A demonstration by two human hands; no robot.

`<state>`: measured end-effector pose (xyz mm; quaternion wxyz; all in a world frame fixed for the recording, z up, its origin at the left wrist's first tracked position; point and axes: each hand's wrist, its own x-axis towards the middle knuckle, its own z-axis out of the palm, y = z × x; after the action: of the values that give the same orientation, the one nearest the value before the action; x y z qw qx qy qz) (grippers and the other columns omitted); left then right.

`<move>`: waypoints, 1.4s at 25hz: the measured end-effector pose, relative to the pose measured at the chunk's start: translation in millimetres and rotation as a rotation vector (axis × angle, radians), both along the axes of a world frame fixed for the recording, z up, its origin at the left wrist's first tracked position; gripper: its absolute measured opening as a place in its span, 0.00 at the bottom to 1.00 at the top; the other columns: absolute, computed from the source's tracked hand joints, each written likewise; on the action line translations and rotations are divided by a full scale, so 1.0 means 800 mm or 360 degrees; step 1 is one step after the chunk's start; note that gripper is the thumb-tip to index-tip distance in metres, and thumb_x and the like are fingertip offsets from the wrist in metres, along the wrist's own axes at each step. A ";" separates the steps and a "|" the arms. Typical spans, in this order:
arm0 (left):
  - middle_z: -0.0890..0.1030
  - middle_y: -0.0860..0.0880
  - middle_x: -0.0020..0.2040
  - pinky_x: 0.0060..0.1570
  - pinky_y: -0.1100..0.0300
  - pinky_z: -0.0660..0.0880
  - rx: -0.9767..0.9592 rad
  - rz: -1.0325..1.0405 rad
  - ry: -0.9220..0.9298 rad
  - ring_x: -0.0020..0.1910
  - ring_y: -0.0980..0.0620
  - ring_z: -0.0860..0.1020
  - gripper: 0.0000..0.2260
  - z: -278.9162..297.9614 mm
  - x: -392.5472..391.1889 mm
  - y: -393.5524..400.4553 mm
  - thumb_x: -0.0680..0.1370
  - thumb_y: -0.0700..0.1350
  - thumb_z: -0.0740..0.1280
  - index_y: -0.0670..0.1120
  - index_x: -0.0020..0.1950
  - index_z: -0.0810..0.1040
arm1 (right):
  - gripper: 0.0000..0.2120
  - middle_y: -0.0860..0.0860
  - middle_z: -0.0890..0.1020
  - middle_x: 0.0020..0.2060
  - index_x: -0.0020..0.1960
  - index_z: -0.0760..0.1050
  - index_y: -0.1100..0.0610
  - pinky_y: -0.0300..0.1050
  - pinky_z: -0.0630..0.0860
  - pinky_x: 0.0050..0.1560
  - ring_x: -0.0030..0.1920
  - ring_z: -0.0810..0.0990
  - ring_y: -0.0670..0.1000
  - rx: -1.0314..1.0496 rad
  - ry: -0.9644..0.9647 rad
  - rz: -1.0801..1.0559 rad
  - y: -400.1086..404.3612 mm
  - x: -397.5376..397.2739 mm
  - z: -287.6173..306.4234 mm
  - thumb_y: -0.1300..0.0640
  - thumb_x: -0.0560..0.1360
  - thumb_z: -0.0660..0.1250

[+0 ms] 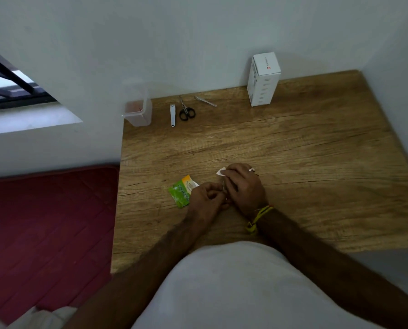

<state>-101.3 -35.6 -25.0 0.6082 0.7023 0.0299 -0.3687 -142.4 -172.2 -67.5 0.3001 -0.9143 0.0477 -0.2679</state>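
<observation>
Far left, a red mattress (51,222) lies on the floor below a barred window (13,84). Where the wooden worktop (316,150) begins, a clear plastic tub (137,110) stands in the back corner against the wall. Just right of it, a slim metal clipper (172,115), small black-handled scissors (187,110) and tweezers (205,101) lie in a loose row near the wall, none touching.

Nearer the person, a green sachet (181,192) lies flat on the worktop, its right edge tucked under the left hand (206,198). That hand's fingers are bunched together and curled inward toward the other hand; whether they grip anything I cannot tell. Between the two hands a thin dark sliver (223,186) shows, too small to make out.

The right hand (244,186) touches the left, and its fingers are clamped on a white scrap (221,171) that pokes out past the fingertips, just above the worktop. A yellow thread (257,218) circles that wrist.

Farthest right, a tall white box (264,79) stands upright at the back wall, well apart from the hands.
</observation>
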 end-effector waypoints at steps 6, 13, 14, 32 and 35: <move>0.85 0.39 0.43 0.41 0.61 0.82 0.0000 -0.0028 -0.0063 0.40 0.50 0.85 0.06 -0.005 0.001 0.005 0.77 0.30 0.66 0.34 0.53 0.78 | 0.12 0.56 0.83 0.51 0.56 0.81 0.62 0.55 0.78 0.51 0.50 0.81 0.58 -0.0195 0.0022 0.0089 0.004 0.003 -0.004 0.61 0.79 0.61; 0.84 0.41 0.41 0.40 0.62 0.82 -0.0025 -0.0052 -0.0045 0.39 0.51 0.84 0.05 -0.009 0.002 0.005 0.77 0.30 0.65 0.33 0.52 0.78 | 0.12 0.56 0.83 0.51 0.55 0.81 0.62 0.52 0.77 0.54 0.51 0.81 0.56 -0.0151 0.0015 0.0114 0.005 0.002 -0.002 0.61 0.79 0.61; 0.84 0.41 0.41 0.40 0.62 0.82 -0.0031 -0.0054 -0.0036 0.39 0.51 0.84 0.05 -0.010 0.003 0.005 0.77 0.30 0.65 0.33 0.52 0.78 | 0.12 0.55 0.83 0.51 0.55 0.81 0.62 0.52 0.77 0.54 0.52 0.81 0.55 -0.0124 0.0028 0.0115 0.003 0.003 -0.004 0.61 0.79 0.61; 0.84 0.43 0.40 0.40 0.63 0.81 -0.0055 -0.0040 -0.0019 0.38 0.53 0.84 0.06 -0.006 -0.001 0.005 0.78 0.30 0.65 0.33 0.54 0.77 | 0.13 0.57 0.82 0.52 0.56 0.82 0.64 0.49 0.75 0.55 0.54 0.79 0.56 -0.0095 0.0008 0.0176 0.000 -0.012 -0.004 0.59 0.80 0.61; 0.84 0.43 0.40 0.40 0.63 0.81 -0.0052 -0.0043 -0.0029 0.38 0.52 0.84 0.06 -0.004 0.000 0.005 0.78 0.30 0.65 0.33 0.54 0.78 | 0.12 0.57 0.82 0.51 0.55 0.82 0.64 0.49 0.75 0.55 0.53 0.78 0.56 -0.0114 -0.0010 0.0172 0.001 -0.012 -0.002 0.60 0.80 0.62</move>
<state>-101.2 -32.0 -27.9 0.6148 0.6959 0.0088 -0.3710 -151.9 -171.7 -68.8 0.2814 -0.9248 -0.0123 -0.2558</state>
